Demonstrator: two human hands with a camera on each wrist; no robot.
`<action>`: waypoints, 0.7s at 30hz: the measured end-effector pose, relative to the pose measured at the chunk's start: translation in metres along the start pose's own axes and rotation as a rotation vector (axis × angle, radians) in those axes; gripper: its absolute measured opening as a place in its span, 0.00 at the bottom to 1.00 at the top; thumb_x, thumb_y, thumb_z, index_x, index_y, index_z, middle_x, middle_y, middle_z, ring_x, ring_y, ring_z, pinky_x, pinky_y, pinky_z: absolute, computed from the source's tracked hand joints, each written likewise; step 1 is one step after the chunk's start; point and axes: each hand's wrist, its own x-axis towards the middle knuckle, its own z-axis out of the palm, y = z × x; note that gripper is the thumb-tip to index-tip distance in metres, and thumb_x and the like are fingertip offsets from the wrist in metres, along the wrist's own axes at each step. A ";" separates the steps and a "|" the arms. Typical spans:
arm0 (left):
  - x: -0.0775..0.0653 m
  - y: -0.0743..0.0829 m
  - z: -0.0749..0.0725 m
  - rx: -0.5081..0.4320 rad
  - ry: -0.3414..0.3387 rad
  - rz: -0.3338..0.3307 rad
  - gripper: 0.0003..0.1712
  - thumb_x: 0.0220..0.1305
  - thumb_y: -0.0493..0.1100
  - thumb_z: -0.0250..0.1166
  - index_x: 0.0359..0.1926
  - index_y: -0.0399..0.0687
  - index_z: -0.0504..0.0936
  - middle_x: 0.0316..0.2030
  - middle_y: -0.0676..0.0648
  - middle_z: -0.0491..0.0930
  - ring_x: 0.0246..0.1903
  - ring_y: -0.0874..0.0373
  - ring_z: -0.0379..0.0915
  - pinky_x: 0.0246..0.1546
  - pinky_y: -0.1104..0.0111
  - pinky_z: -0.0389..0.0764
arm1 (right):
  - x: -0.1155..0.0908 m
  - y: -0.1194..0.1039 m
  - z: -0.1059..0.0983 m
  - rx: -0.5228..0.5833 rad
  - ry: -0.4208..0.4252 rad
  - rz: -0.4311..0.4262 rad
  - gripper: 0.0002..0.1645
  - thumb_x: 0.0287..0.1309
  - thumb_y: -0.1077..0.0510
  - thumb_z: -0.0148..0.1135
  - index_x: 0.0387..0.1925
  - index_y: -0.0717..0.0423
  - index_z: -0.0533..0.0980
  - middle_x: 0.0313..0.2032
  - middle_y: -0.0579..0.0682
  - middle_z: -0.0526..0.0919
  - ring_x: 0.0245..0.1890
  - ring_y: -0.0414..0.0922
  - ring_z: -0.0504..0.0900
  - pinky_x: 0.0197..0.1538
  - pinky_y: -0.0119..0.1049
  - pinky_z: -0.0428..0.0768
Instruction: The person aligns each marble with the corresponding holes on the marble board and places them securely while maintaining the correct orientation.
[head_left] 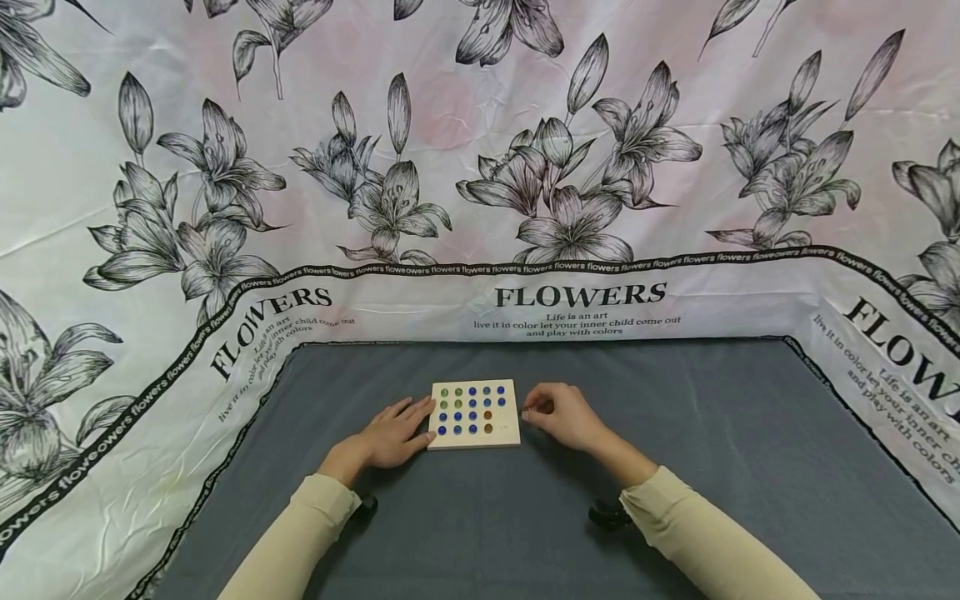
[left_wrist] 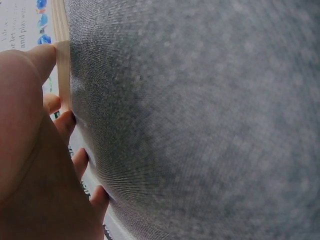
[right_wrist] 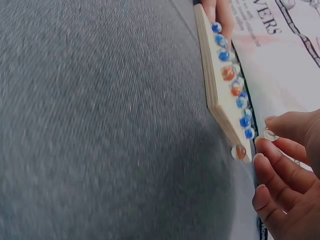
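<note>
A pale wooden board (head_left: 496,442) lies on the grey cloth, carrying rows of glass marbles: green ones (head_left: 444,404) at the far left, blue ones (head_left: 472,417) across the middle and far right, and two orange ones (head_left: 488,415) near the front right. My left hand (head_left: 392,435) rests at the board's left edge with fingers spread, the thumb at its front left corner. Just off the right edge is my right hand (head_left: 566,417), pinching a clear marble (right_wrist: 270,135) between thumb and index finger. An orange marble (right_wrist: 240,151) shows by the board's edge, close to those fingertips.
Grey cloth (head_left: 480,517) covers the table around the board. Behind it and along the sides hangs a white curtain (head_left: 420,304) with flower prints and lettering. A dark wrist device (head_left: 609,517) sits under the right sleeve cuff.
</note>
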 end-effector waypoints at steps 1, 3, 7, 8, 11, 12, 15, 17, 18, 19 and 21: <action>0.000 -0.001 0.000 0.000 0.000 0.000 0.39 0.81 0.61 0.47 0.82 0.49 0.51 0.81 0.44 0.49 0.79 0.37 0.39 0.76 0.39 0.42 | 0.000 -0.002 0.001 0.003 0.000 0.000 0.06 0.63 0.62 0.70 0.40 0.60 0.84 0.32 0.45 0.85 0.31 0.39 0.81 0.36 0.37 0.80; 0.001 -0.002 0.002 0.015 -0.003 -0.011 0.39 0.81 0.61 0.47 0.83 0.51 0.50 0.81 0.46 0.48 0.80 0.39 0.38 0.77 0.40 0.42 | 0.001 -0.006 0.003 0.007 0.001 0.002 0.06 0.63 0.62 0.70 0.40 0.60 0.84 0.32 0.45 0.85 0.31 0.39 0.81 0.36 0.37 0.80; 0.006 -0.008 0.006 0.038 -0.003 -0.029 0.39 0.81 0.60 0.47 0.83 0.55 0.48 0.82 0.50 0.46 0.80 0.43 0.37 0.77 0.43 0.42 | 0.004 -0.011 0.009 0.015 0.003 0.003 0.04 0.64 0.62 0.70 0.39 0.58 0.85 0.32 0.44 0.85 0.31 0.39 0.80 0.37 0.36 0.80; 0.007 -0.009 0.007 0.035 -0.001 -0.030 0.38 0.81 0.60 0.47 0.83 0.55 0.48 0.82 0.51 0.46 0.80 0.43 0.37 0.77 0.43 0.43 | 0.005 -0.011 0.010 0.014 0.004 -0.004 0.03 0.64 0.62 0.70 0.39 0.58 0.85 0.31 0.45 0.85 0.31 0.39 0.81 0.36 0.37 0.81; 0.010 -0.012 0.009 0.031 -0.003 -0.033 0.38 0.81 0.60 0.48 0.83 0.56 0.48 0.82 0.51 0.45 0.80 0.43 0.37 0.77 0.42 0.43 | 0.008 -0.012 0.015 0.002 0.007 -0.015 0.02 0.63 0.63 0.70 0.38 0.57 0.84 0.31 0.44 0.85 0.31 0.38 0.81 0.37 0.36 0.81; 0.010 -0.012 0.009 0.035 -0.005 -0.037 0.39 0.81 0.60 0.48 0.83 0.56 0.48 0.82 0.52 0.45 0.80 0.44 0.37 0.77 0.43 0.43 | 0.009 -0.011 0.017 -0.005 0.009 -0.020 0.02 0.63 0.63 0.70 0.37 0.57 0.84 0.31 0.44 0.85 0.31 0.38 0.81 0.37 0.36 0.81; 0.011 -0.013 0.009 0.044 -0.008 -0.041 0.39 0.81 0.61 0.48 0.83 0.57 0.48 0.82 0.52 0.45 0.81 0.45 0.37 0.77 0.43 0.43 | 0.011 -0.012 0.023 -0.030 0.011 -0.021 0.01 0.64 0.63 0.70 0.37 0.57 0.84 0.31 0.44 0.85 0.31 0.37 0.81 0.37 0.35 0.81; 0.011 -0.013 0.008 0.047 -0.009 -0.042 0.39 0.81 0.61 0.48 0.83 0.57 0.48 0.82 0.52 0.45 0.81 0.45 0.37 0.78 0.44 0.43 | 0.012 -0.013 0.027 -0.045 0.011 -0.024 0.02 0.64 0.62 0.69 0.38 0.57 0.84 0.31 0.44 0.85 0.30 0.37 0.81 0.36 0.35 0.82; 0.011 -0.012 0.008 0.048 -0.010 -0.044 0.39 0.81 0.61 0.47 0.83 0.57 0.47 0.82 0.53 0.45 0.81 0.45 0.37 0.78 0.44 0.43 | 0.013 -0.014 0.029 -0.053 0.011 -0.022 0.02 0.64 0.62 0.69 0.38 0.57 0.84 0.30 0.44 0.85 0.30 0.36 0.81 0.35 0.35 0.81; 0.010 -0.012 0.008 0.046 -0.008 -0.042 0.39 0.81 0.61 0.48 0.83 0.57 0.48 0.82 0.52 0.45 0.81 0.45 0.37 0.78 0.43 0.43 | 0.013 -0.016 0.031 -0.059 0.011 -0.020 0.03 0.65 0.62 0.69 0.38 0.58 0.84 0.30 0.43 0.84 0.30 0.36 0.80 0.35 0.35 0.81; 0.010 -0.010 0.007 0.042 -0.008 -0.044 0.39 0.81 0.61 0.48 0.83 0.56 0.48 0.82 0.52 0.45 0.81 0.45 0.37 0.78 0.44 0.42 | 0.013 -0.017 0.034 -0.069 0.015 -0.013 0.03 0.65 0.62 0.69 0.38 0.58 0.84 0.30 0.43 0.84 0.29 0.36 0.80 0.34 0.35 0.81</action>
